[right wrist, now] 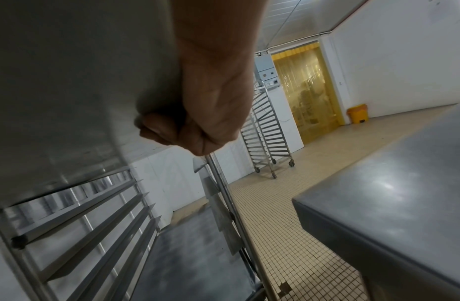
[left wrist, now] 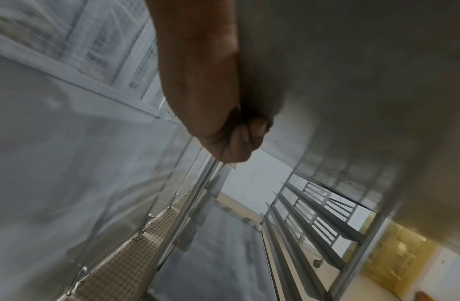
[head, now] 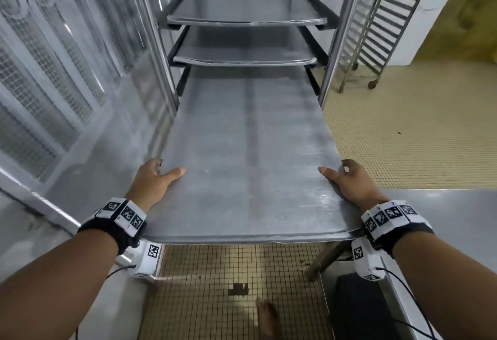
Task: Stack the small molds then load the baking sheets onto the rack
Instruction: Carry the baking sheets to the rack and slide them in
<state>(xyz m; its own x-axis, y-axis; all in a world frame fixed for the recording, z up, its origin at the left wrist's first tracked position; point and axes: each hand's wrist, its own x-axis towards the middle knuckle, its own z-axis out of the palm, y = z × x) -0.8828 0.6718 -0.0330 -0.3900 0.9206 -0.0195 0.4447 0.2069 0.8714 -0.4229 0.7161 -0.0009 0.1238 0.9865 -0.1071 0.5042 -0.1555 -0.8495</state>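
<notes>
Both hands, left hand (head: 156, 178) & right hand (head: 347, 181), gripped the baking sheet (head: 247, 156) by its near corners; long axis pointed straight into the rack (head: 338, 51), far end btwn the uprights, under two loaded sheets

Each bare forearm wore a black wrist strap (head: 107, 229) carrying white blocks printed with black square markers (head: 387, 214); thin black cables (head: 408, 294) trailed off.

The steel rack (head: 341, 30) stands on the tiled floor (head: 390, 135) and carries two grey baking sheets (head: 242, 3) on its side rails, one above the other. A third sheet (head: 242, 151) sits partly in the rack below them, its near end sticking out.
</notes>
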